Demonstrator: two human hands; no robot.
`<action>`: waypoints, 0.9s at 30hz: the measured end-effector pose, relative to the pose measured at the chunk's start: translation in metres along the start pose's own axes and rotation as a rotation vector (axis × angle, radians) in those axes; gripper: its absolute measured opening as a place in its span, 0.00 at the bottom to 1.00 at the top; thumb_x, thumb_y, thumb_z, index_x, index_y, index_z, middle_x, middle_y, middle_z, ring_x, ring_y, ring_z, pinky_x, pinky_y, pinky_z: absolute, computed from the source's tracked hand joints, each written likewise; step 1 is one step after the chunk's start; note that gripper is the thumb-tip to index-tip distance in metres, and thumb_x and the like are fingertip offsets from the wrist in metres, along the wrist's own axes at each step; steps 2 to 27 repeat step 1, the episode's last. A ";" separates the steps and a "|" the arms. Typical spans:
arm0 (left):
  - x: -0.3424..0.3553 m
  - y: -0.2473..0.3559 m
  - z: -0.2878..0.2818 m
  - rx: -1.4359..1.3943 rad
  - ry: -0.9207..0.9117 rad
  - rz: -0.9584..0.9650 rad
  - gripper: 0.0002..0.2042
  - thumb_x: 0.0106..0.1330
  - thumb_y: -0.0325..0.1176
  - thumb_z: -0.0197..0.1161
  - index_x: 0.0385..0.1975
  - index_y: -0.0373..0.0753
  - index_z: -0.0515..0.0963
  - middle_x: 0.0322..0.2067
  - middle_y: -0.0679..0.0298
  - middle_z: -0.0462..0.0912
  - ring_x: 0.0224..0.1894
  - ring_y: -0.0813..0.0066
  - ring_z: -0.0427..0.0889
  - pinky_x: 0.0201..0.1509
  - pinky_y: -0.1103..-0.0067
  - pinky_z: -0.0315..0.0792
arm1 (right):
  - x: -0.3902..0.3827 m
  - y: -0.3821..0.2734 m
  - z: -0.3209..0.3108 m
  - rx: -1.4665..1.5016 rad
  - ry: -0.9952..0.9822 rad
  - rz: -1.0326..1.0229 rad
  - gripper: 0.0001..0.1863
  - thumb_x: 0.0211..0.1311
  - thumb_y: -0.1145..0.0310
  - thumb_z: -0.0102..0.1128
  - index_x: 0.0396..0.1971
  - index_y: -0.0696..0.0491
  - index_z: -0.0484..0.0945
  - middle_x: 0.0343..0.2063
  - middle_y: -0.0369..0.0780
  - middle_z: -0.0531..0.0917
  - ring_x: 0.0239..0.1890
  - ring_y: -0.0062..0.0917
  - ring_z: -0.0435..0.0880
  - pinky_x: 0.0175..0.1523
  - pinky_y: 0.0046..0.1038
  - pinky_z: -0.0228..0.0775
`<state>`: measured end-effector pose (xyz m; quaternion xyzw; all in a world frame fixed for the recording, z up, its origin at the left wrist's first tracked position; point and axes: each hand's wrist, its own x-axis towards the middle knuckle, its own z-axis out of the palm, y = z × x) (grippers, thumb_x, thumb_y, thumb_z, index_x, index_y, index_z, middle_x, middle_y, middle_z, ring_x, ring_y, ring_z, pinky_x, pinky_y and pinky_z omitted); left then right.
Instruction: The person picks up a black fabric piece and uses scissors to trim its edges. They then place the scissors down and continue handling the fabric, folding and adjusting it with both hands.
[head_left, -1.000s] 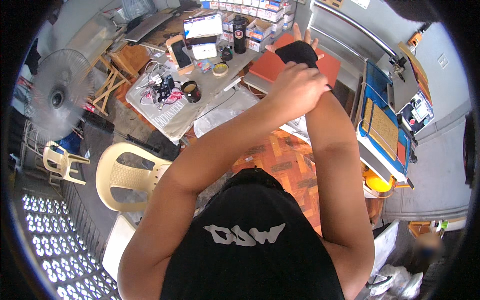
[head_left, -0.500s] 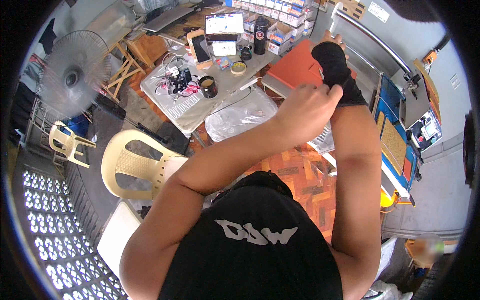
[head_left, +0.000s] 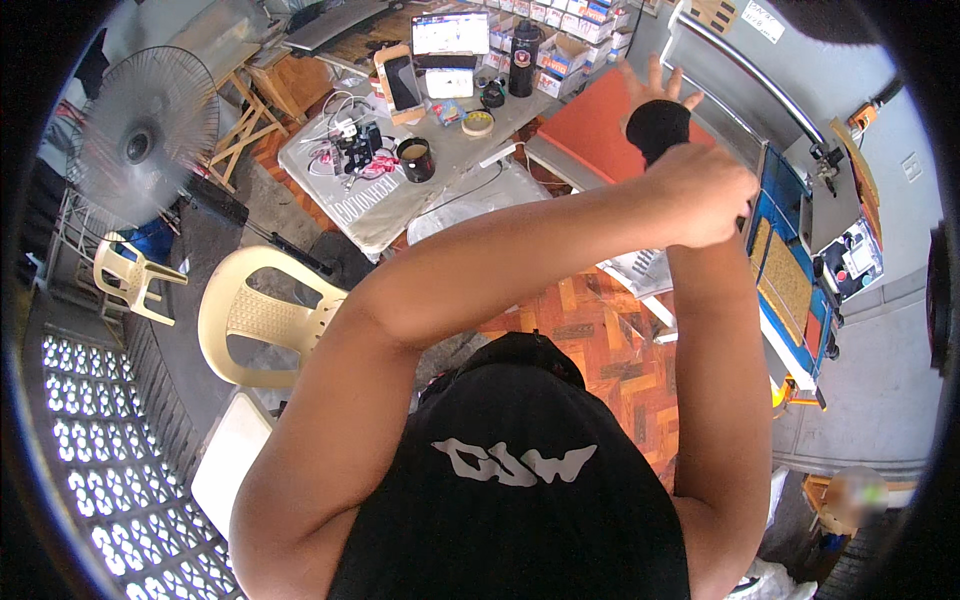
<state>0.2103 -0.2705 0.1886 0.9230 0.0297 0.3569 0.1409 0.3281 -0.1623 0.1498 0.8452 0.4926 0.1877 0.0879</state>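
Observation:
A black fabric sleeve (head_left: 660, 128) is around my right hand and wrist. My right hand (head_left: 650, 92) reaches out past it over the orange-red surface, its fingers bare and spread apart. Across my right forearm lies my left hand (head_left: 706, 196), its fingers closed at the sleeve's lower end, where a small dark bit shows by the fingertips. The left hand hides the lower part of the sleeve.
The grey table (head_left: 375, 215) holds a black mug (head_left: 415, 160), a tape roll (head_left: 477, 123), a phone on a stand (head_left: 402, 84), a black bottle (head_left: 523, 60) and cables. A fan (head_left: 140, 148) and cream chair (head_left: 265, 318) stand left; a blue-framed press (head_left: 785, 260) stands right.
My left hand has moved right and nearer along my right forearm, drawing at the sleeve. The right hand's fingers have come out beyond the sleeve and spread.

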 end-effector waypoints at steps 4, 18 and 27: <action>0.004 0.002 0.006 -0.102 -0.075 -0.034 0.09 0.58 0.41 0.69 0.23 0.42 0.86 0.29 0.54 0.89 0.37 0.45 0.89 0.40 0.56 0.81 | -0.015 0.010 -0.019 0.045 0.012 -0.029 0.59 0.53 0.49 0.75 0.78 0.30 0.43 0.79 0.38 0.43 0.81 0.46 0.38 0.74 0.71 0.38; 0.004 0.002 0.006 -0.102 -0.075 -0.034 0.09 0.58 0.41 0.69 0.23 0.42 0.86 0.29 0.54 0.89 0.37 0.45 0.89 0.40 0.56 0.81 | -0.015 0.010 -0.019 0.045 0.012 -0.029 0.59 0.53 0.49 0.75 0.78 0.30 0.43 0.79 0.38 0.43 0.81 0.46 0.38 0.74 0.71 0.38; 0.004 0.002 0.006 -0.102 -0.075 -0.034 0.09 0.58 0.41 0.69 0.23 0.42 0.86 0.29 0.54 0.89 0.37 0.45 0.89 0.40 0.56 0.81 | -0.015 0.010 -0.019 0.045 0.012 -0.029 0.59 0.53 0.49 0.75 0.78 0.30 0.43 0.79 0.38 0.43 0.81 0.46 0.38 0.74 0.71 0.38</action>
